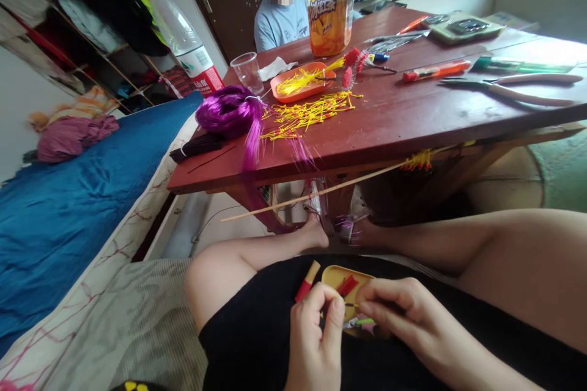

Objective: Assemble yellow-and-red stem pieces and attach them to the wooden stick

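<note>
Over the black cloth on the lap, my left hand (318, 330) and my right hand (403, 314) face each other with fingertips pinched. Between them runs a short thin dark piece (350, 305), gripped at its two ends. Its details are too small to tell. Just behind and below the fingers lies a yellow tray (337, 272) holding a red piece (347, 285) and small green and white items, partly covered by my hands. A red tube with a tan end (307, 281) rests left of the tray.
The red table (376, 116) bears purple thread (229, 113), yellow stems (312, 113), an orange dish (300, 96), pliers (509, 87) and a large tea bottle (331, 6). A thin stick (312, 195) juts along its near edge. A person (282, 15) sits across.
</note>
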Tool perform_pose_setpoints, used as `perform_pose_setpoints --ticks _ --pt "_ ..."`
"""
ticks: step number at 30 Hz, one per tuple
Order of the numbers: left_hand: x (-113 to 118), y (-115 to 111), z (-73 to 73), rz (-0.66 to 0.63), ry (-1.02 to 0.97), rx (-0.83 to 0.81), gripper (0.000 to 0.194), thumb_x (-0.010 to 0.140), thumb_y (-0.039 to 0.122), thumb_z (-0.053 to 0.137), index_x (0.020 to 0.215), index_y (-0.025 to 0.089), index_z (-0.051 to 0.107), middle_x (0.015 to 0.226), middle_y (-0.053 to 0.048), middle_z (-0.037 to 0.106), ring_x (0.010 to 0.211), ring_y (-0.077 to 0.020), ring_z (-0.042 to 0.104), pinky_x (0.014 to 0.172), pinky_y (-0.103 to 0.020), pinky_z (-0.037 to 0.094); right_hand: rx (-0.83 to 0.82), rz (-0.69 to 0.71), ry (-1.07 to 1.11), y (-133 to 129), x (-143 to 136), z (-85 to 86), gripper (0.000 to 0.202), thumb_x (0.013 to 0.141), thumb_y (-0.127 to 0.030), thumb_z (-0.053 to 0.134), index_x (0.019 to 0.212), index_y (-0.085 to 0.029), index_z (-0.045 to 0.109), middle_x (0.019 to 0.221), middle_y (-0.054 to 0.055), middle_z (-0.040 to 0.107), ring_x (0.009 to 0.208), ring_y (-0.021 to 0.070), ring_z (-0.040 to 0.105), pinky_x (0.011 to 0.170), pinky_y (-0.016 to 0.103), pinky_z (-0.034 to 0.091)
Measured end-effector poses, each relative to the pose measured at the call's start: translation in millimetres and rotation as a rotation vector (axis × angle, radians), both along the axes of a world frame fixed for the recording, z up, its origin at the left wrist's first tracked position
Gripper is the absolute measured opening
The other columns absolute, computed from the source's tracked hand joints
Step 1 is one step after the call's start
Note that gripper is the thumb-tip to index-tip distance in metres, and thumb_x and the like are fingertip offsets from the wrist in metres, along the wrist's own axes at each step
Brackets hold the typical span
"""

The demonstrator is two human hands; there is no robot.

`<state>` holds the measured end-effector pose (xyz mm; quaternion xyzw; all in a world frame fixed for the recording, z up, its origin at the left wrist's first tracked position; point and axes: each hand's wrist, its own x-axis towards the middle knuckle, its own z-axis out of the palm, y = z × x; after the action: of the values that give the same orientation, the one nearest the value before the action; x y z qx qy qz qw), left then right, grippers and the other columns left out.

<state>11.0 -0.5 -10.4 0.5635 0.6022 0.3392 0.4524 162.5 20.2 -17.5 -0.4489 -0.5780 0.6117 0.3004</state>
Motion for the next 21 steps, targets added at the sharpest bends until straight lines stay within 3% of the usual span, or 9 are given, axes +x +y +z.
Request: perform_pose_setpoints --ticks 3,9,15,21 --pt "-2 5 1.2 -0.067 -0.099 -0.124 0.031 0.084 0.042 0.042 0.063 0.019 0.041 0.057 0.005 0.034 0.054 -0.0106 0.032 0.051 -0.022 0.027 -0.071 -0.013 0.091 -1 2 -2.2 0.033 0.084 -0.043 0.049 0.067 -0.016 0.057 0.062 -0.001 0.052 0.057 0.012 0.044 0.052 0.021 0.036" --pt "-5 13 3.7 -0.133 -0.227 -0.294 0.028 0.084 0.04 0.043 0.066 0.019 0.042 0.061 0.004 0.036 0.058 -0.0108 0.033 0.055 -0.021 0.03 0.022 0.032 0.038 -2 2 1.4 0.028 0.088 -0.034 0.045 0.07 -0.017 0.059 0.066 -0.001 0.057 0.061 0.0127 0.05 0.056 0.021 0.04" --pt "-1 17 5.0 -0.054 -0.335 -0.374 0.024 0.078 0.032 0.05 0.061 0.017 0.045 0.056 0.004 0.041 0.056 -0.0104 0.036 0.054 -0.021 0.032 0.369 -0.017 -0.137 -8 -3 -6.4 0.004 0.081 -0.018 0.054 0.082 -0.018 0.058 0.074 0.001 0.063 0.064 0.0123 0.057 0.058 0.02 0.044" --pt "0 17 4.6 -0.048 -0.12 -0.231 0.029 0.08 0.035 0.05 0.058 0.016 0.047 0.055 0.003 0.044 0.055 -0.011 0.039 0.052 -0.022 0.032 0.601 -0.141 -0.218 -11 -9 -16.0 0.006 0.082 -0.017 0.053 0.081 -0.018 0.059 0.069 0.002 0.062 0.059 0.0126 0.057 0.055 0.021 0.045"
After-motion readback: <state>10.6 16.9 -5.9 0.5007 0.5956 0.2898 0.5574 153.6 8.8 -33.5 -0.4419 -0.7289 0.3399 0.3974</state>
